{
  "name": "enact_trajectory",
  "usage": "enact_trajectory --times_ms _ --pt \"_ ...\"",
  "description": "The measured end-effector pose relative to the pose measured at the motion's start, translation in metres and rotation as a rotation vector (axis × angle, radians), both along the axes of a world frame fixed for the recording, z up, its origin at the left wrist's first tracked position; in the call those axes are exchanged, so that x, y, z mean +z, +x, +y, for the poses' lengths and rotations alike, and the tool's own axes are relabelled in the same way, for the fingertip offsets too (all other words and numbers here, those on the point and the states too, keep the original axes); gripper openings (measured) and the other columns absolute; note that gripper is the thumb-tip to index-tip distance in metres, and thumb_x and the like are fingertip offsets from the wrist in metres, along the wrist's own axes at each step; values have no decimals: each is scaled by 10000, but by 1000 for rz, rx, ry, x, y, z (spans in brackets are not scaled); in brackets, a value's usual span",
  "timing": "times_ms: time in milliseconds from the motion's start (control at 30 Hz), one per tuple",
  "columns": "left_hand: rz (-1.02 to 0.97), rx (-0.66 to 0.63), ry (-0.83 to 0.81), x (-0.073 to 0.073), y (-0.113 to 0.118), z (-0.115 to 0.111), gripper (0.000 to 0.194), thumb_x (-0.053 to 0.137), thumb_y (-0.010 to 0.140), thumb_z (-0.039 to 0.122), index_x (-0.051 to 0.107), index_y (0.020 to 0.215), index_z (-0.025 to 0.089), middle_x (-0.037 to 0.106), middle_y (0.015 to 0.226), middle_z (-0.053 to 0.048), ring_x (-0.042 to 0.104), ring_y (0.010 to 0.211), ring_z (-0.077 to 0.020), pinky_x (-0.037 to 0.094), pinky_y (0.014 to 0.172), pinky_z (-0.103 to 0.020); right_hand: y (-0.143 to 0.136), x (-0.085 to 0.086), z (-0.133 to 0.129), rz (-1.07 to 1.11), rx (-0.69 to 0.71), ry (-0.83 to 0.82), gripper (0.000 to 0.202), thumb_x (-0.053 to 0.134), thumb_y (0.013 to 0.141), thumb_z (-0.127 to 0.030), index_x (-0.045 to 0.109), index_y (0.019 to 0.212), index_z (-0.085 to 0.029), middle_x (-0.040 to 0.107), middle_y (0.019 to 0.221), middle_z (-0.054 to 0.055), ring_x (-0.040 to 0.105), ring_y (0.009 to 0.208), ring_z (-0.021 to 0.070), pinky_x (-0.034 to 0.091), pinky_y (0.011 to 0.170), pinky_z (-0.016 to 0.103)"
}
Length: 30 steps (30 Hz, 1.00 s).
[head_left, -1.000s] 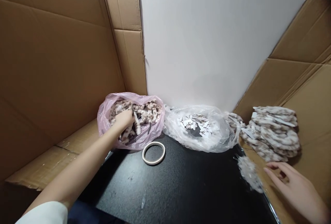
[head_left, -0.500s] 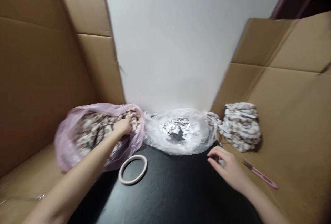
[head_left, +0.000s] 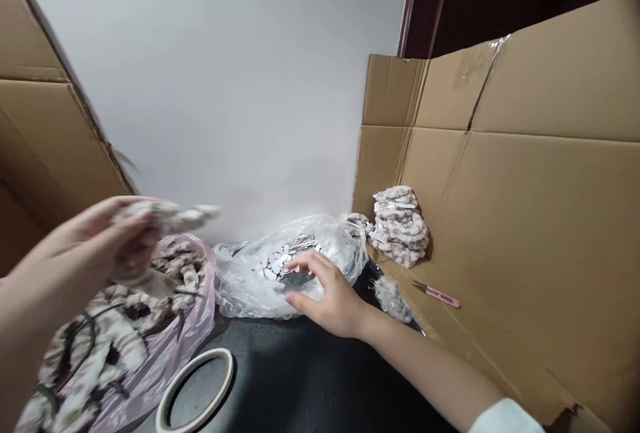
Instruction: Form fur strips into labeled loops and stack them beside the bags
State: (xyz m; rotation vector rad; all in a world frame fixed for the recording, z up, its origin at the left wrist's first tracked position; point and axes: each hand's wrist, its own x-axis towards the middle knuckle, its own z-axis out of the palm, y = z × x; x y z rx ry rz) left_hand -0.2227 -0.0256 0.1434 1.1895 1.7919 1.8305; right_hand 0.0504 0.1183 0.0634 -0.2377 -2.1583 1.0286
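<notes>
My left hand [head_left: 107, 240] is closed on a fluffy white-and-brown plush strip [head_left: 183, 218], raised over the pink plastic bag [head_left: 203, 316]. More plush pieces [head_left: 120, 333] with dark cords lie in that bag. My right hand [head_left: 333, 296] is open, thumb and fingers apart, at the near side of a clear plastic bag [head_left: 240, 293]. White paper tags [head_left: 277, 261] lie inside this clear bag, behind the right fingertips. Some motion blur softens the held strip.
A roll of tape [head_left: 227, 380] lies on the black tabletop [head_left: 295, 380]. To the right are a stack of tagged plush pieces [head_left: 400, 233], pink thread snips [head_left: 437, 294] and a clump of fluff [head_left: 390, 298]. Cardboard walls [head_left: 525, 220] stand on both sides.
My left hand has lifted a plush strip out of the pink bag. The right hand has moved left to the clear bag and opened. The view has turned right.
</notes>
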Motion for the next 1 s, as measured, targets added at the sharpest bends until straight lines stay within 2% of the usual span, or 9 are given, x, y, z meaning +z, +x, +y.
enact_trajectory --times_ms 133,233,333,467,633,733,800,900,1000 --pt "21 -263 -183 -1 81 13 404 718 733 516 604 994 229 499 554 36 357 426 -77 235 359 -150 -26 23 -10 58 97 -221 523 695 789 -372 497 1251 -227 559 1257 76 521 1154 218 419 963 369" --pt "-82 -395 -221 -19 103 26 394 692 773 505 582 993 197 512 592 36 321 415 -43 205 366 -132 -35 21 -1 -14 193 -464 434 687 781 -388 545 1144 -197 627 963 41 596 858 175 469 762 311" --pt "-243 -435 -192 -39 96 36 373 694 788 458 559 1010 190 536 647 35 312 407 -21 202 368 -115 -31 17 18 8 70 -451 349 721 738 -352 594 1018 -185 544 732 -20 527 668 133 432 646 274" --pt "-431 -483 -147 -54 79 41 339 704 783 414 550 986 190 534 653 47 256 363 0 186 334 -107 -13 22 40 128 -148 -253 255 638 818 -372 635 994 -188 627 934 38 585 887 176 451 806 313" --pt "-584 -605 -179 -65 76 42 308 713 778 398 550 925 181 501 642 63 232 342 12 179 314 -103 -15 19 33 -103 159 -161 312 650 835 -361 605 1101 -205 637 1145 61 569 1113 212 425 954 352" --pt "-604 -613 -215 -70 79 43 325 725 768 384 545 956 189 512 664 55 259 349 5 180 316 -106 -30 6 25 -266 375 -410 207 634 843 -300 564 1005 -192 631 779 -10 624 736 138 493 702 272" --pt "-577 -597 -228 -71 78 43 329 726 768 377 542 964 188 515 676 50 261 358 5 179 325 -109 -36 -1 28 -303 445 -685 115 572 880 -289 510 882 -191 440 534 -94 418 417 63 387 458 188" --pt "-507 -583 -270 -74 70 43 333 719 776 398 535 954 184 510 660 48 254 372 2 173 345 -110 -34 -2 45 -333 594 -1018 268 483 936 -335 397 720 -200 250 471 -127 116 352 34 189 341 138" --pt "-447 -604 -361 -78 56 42 346 702 786 455 511 827 170 412 566 68 223 392 -10 157 360 -111 -27 3 62 -303 729 -1219 377 350 996 -368 296 659 -209 187 461 -116 42 369 52 155 328 139"
